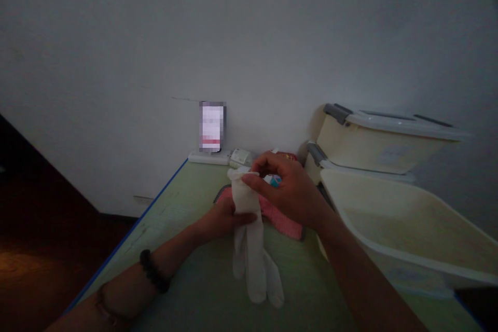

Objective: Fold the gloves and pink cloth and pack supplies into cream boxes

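Below and slightly right of the phone (pixel 211 127), your main item: white socks (pixel 254 249), hanging lengthwise over the green table (pixel 182 192), cuffs up, toes down, layers overlapping; exact count unclear. Left hand (pixel 220 218), below the phone: closed around the socks below the cuff, thumb across the front. Right hand (pixel 293 187), lower right of the phone: narrow pinch of thumb and fingers at the cuff opening. Step in hand, by judgement: you are working the cuff edge while the left hand steadies the lengths. Next move, by judgement: it calls for a firm left hold and a light right pinch, with the cuff layers kept even; the soft knit could slip or bunch. Further entries, all placed from the phone: white base strip (pixel 210 157), directly beneath; clear-wrapped packet (pixel 240 157), just to the lower right; pink fabric item (pixel 286 223), lower right, partly behind your hands; lidded bin (pixel 373 148), well to the right; open bin (pixel 408 218), farther down on that same side. Phone screen: blurred, unreadable.
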### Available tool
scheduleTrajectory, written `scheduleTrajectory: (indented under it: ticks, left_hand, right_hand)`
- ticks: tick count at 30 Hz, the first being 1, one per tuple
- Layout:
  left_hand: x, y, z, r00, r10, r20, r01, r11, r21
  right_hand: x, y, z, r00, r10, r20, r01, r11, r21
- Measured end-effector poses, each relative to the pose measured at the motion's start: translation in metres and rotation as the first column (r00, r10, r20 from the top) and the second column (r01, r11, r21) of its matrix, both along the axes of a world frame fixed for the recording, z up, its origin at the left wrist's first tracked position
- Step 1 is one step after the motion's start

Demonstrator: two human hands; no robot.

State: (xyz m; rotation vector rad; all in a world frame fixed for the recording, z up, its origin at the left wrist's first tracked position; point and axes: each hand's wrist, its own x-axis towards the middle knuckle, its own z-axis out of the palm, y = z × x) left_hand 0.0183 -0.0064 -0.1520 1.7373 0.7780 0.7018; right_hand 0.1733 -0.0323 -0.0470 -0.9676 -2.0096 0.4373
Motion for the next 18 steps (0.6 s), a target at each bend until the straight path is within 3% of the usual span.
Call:
scheduleTrajectory:
  ticks: [4,8,11,18]
  left_hand:
    - [-0.004,0.008,0.003,1.0,-0.017,-0.023,0.021,0.987,0.161]
    - [-0.007,0.012,0.004,0.991,-0.121,-0.063,0.129,0.982,0.14]
    - [-0.008,0.014,0.0,0.989,-0.142,-0.045,0.147,0.981,0.124]
    - [-0.004,0.012,-0.006,0.986,0.124,-0.11,-0.108,0.984,0.142]
  right_hand:
    - [0.004,-0.006,-0.002,0.995,0.081,0.054,-0.077,0.995,-0.069]
    - [0.014,-0.02,-0.01,0.976,0.102,0.19,-0.08,0.989,-0.121]
    - [0.023,-0.034,-0.025,0.969,0.112,0.219,-0.087,0.989,-0.121]
    - [0.03,-0.056,-0.073,0.961,0.185,0.204,-0.179,0.983,-0.047]
